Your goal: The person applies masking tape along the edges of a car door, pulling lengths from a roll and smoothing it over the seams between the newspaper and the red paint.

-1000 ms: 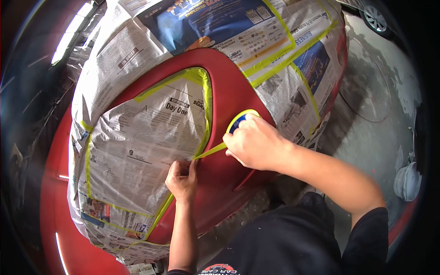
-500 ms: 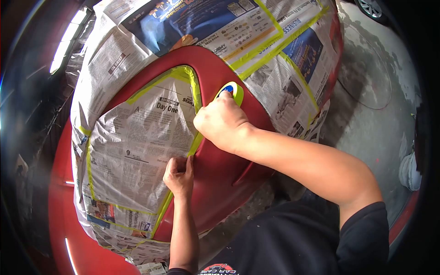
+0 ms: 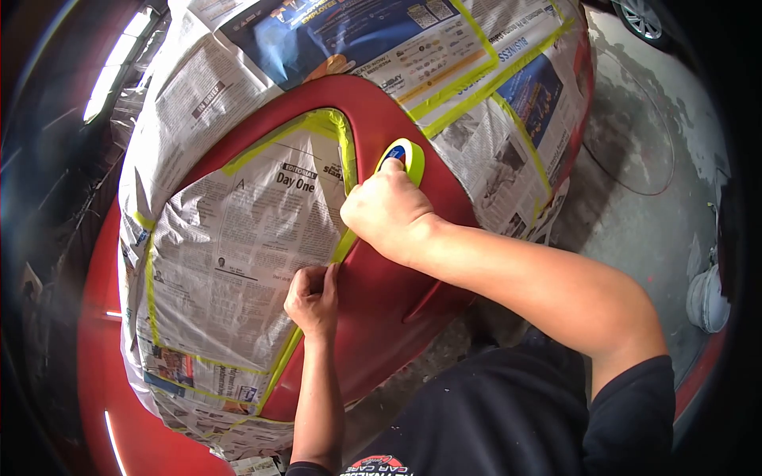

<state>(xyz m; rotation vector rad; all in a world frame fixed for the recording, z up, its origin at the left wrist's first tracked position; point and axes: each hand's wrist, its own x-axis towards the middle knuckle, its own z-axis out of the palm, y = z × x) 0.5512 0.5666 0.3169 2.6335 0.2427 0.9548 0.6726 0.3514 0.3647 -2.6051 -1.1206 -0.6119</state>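
Note:
My right hand is closed around a roll of yellow-green masking tape, its blue core showing above my thumb. Below it, my left hand has curled fingers, with the thumb and forefinger pinched at a strip of the same masking tape. This strip runs along the edge between a newspaper sheet and the bare red car panel. Part of the strip between the hands is hidden by my right hand. The newspaper covers a rounded opening framed by red bodywork.
More newspaper, joined by tape strips, covers the car beyond the red frame. A thin hose or cable curves over the concrete floor at right. A white container stands there, and a car wheel shows at top right.
The view has shifted slightly. Both hands keep nearly the same places on the panel, the right still holding the tape roll and the left still at the tape edge.

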